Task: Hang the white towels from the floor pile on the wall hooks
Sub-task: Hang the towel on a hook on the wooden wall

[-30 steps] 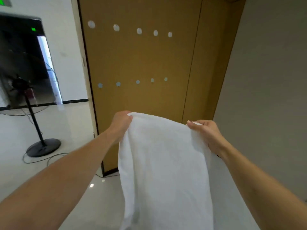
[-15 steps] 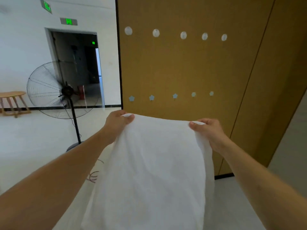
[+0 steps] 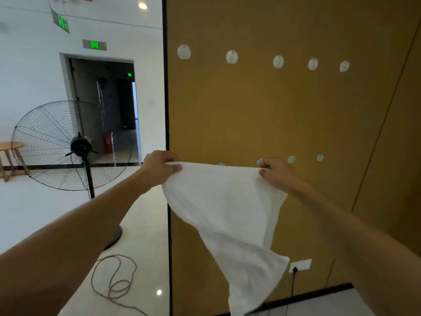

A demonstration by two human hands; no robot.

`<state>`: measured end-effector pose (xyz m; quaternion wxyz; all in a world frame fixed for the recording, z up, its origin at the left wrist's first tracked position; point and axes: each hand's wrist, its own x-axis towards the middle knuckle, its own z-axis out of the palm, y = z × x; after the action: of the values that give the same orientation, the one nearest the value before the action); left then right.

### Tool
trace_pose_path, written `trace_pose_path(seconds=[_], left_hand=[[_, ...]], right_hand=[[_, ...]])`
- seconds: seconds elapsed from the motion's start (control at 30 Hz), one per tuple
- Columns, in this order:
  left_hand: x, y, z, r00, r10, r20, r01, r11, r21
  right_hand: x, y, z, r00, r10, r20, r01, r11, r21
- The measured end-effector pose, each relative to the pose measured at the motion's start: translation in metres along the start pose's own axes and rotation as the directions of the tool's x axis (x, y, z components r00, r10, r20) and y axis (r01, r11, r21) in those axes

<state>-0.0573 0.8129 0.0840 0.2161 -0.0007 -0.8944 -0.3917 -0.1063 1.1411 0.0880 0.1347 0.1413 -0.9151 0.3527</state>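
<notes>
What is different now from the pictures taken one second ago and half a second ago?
The view swung left and nearer to the brown wall panel, so the round hooks look bigger. The white towel was raised toward the lower hooks, and its hanging part swung right. Unchanged: the left hand and the right hand grip its top corners.

Bright, even indoor light; ceiling lamp glares on glossy floor; wide-angle bending at edges; slight softness.

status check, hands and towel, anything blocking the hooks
Left hand and right hand each grip a top corner of the white towel. Towel spread, not yet hung. Upper hooks bare, unobstructed.
</notes>
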Motion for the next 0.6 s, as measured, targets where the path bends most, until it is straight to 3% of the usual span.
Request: trace_pose_path(seconds=[0.13, 0.3, 0.6], left_hand=[[0.056, -0.019, 0.011, 0.999, 0.037, -0.012, -0.035, 0.995, 0.098], [0.123, -0.029, 0.031, 0.994, 0.097, -0.055, -0.078, 0.958, 0.277], [0.245, 0.0, 0.03, 0.977, 0.108, -0.185, -0.029, 0.92, 0.39]], right_hand=[[0.063, -0.002, 0.011, 0.999, -0.032, 0.041, 0.026, 0.991, 0.129], [0.147, 0.009, 0.019, 0.979, -0.165, 0.117, 0.151, 0.981, 0.124], [0.309, 0.012, 0.022, 0.918, -0.396, 0.019, 0.392, 0.913, 0.112]])
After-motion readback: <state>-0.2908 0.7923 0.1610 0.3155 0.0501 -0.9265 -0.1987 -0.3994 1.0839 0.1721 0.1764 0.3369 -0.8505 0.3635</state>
